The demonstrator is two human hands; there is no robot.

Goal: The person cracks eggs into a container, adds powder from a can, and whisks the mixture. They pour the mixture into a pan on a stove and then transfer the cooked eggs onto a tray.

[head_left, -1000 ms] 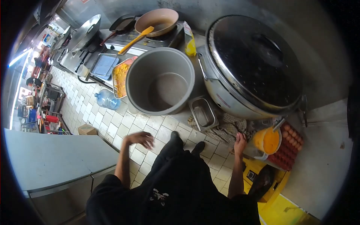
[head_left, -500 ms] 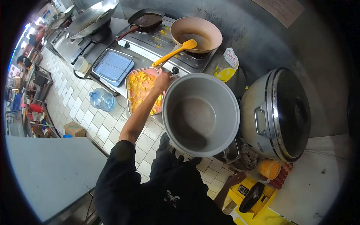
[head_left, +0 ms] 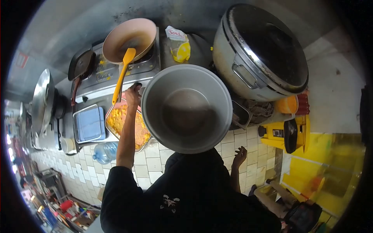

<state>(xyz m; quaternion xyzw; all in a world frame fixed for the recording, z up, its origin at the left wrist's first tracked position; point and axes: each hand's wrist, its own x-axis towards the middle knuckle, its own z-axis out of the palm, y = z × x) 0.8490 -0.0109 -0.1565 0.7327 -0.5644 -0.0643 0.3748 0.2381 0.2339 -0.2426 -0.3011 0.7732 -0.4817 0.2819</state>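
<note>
My left hand (head_left: 133, 94) has its fingers round a dark knob (head_left: 138, 84) on the front of the gas stove (head_left: 145, 73). Beside that hand, a big grey pot (head_left: 186, 110) stands with its inside bare. Under my left forearm lies a tray (head_left: 145, 144) with yellow crumbs on a pink surface. A pink pan (head_left: 112, 44) sits on the burner, and an orange spatula (head_left: 123, 73) leans over its rim. My right hand (head_left: 240, 156) hangs above the tiled floor, fingers apart and holding nothing.
A large lidded cooker (head_left: 237, 62) stands at the right, near an orange-filled container (head_left: 286, 105). A yellow-and-white bag (head_left: 180, 48) lies behind the pot. At the left are a blue tray (head_left: 89, 123), a wok (head_left: 42, 101) and a water jug (head_left: 105, 152). Another person's legs (head_left: 272, 200) show at lower right.
The view has turned to the right, so the stove appears further left. My right hand has come away from beside the yellow object at the right. My left hand is still at the stove's knob.
</note>
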